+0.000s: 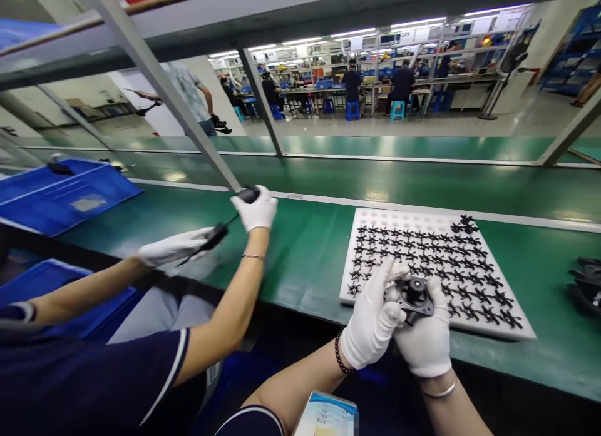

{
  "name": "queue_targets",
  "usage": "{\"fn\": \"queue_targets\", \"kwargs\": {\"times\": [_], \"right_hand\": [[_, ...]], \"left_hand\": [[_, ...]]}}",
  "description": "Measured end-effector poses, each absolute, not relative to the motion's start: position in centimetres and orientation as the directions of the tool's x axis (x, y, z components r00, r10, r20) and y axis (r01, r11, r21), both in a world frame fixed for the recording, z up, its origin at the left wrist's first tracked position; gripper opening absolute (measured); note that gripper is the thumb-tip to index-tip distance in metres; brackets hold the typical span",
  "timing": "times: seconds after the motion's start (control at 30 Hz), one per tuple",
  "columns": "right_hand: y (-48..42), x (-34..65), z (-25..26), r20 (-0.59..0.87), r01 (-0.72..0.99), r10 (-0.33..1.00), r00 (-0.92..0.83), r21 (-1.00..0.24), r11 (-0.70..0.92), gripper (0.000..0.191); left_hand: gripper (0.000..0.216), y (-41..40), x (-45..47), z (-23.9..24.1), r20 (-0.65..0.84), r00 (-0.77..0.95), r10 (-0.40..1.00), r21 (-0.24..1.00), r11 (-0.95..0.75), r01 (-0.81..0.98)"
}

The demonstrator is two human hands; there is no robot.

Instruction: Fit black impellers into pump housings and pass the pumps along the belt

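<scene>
Both of my hands wear white gloves and meet in front of the near edge of a white foam tray (pixel 348 279). Between them is a black motor housing (pixel 416 293) with a flange and a round centre. My left hand (pixel 375 314) grips its left side with thumb and fingers. Around its right side and underneath wraps my right hand (pixel 427 336). Rows of small black impellers (pixel 422 258) fill most of the tray, and a few lie piled at its far right corner. Some far holes of the tray hold nothing.
At my left a co-worker's gloved hands (pixel 256 207) hold a black device (pixel 217 236) with a cord. Blue bins (pixel 70 189) stand beyond them. Black parts (pixel 586 283) lie at the right edge of the green bench (pixel 300 254). A slanted metal post (pixel 173 98) supports the overhead shelf.
</scene>
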State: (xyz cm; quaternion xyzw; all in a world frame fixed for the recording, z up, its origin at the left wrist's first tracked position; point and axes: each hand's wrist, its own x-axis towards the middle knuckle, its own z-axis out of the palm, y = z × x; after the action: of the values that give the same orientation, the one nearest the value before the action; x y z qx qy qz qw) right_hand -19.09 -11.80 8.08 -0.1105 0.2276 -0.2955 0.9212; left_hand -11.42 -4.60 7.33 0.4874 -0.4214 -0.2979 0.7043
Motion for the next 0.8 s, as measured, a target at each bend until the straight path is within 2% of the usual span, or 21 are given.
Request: {"fn": "queue_targets", "kwargs": {"times": [0.17,0.3,0.37,0.43,0.5,0.57,0.63,0.73,0.8], "right_hand": [[-12.7,-19.8,7.6,-0.286,0.467,-0.633,0.719,-0.476,0.746,0.042],[-12.5,-19.5,6.4,-0.323,0.533,-0.718,0.617,-0.499,0.683,0.028],[-12.1,-19.3,6.0,-0.351,0.588,-0.756,0.552,-0.479,0.652,0.02],[-12.0,-19.3,6.0,-0.384,0.597,-0.758,0.527,-0.469,0.651,0.021],[-12.3,-19.6,6.4,-0.385,0.573,-0.76,0.523,-0.502,0.648,0.028],[-13.1,-19.9,6.8,-0.363,0.553,-0.773,0.52,-0.547,0.629,0.038],[-14.1,-20.4,7.2,-0.343,0.563,-0.79,0.508,-0.562,0.606,0.045],[-15.0,-20.9,7.5,-0.346,0.581,-0.81,0.474,-0.568,0.583,0.047],[-15.1,-21.3,7.5,-0.384,0.566,-0.81,0.443,-0.581,0.585,0.049]], "left_hand": [[0.08,-4.6,-10.2,7.5,0.344,0.458,-0.819,0.933,0.351,-0.074],[0.085,-4.4,-9.7,8.2,0.508,0.289,-0.811,0.845,0.405,-0.349],[0.084,-4.4,-9.6,8.5,0.524,0.246,-0.816,0.819,0.402,-0.409],[0.084,-4.5,-9.4,8.7,0.483,0.24,-0.842,0.849,0.382,-0.365],[0.086,-4.6,-8.7,8.6,0.423,0.26,-0.868,0.901,0.371,-0.226],[0.088,-4.7,-7.7,8.1,0.376,0.322,-0.869,0.925,0.375,-0.065],[0.082,-4.6,-6.4,7.5,0.323,0.406,-0.855,0.933,0.359,0.014],[0.065,-4.2,-3.8,6.7,0.276,0.501,-0.82,0.956,0.287,-0.058],[0.055,-4.1,-1.0,6.4,0.266,0.541,-0.798,0.962,0.187,-0.198]]}}
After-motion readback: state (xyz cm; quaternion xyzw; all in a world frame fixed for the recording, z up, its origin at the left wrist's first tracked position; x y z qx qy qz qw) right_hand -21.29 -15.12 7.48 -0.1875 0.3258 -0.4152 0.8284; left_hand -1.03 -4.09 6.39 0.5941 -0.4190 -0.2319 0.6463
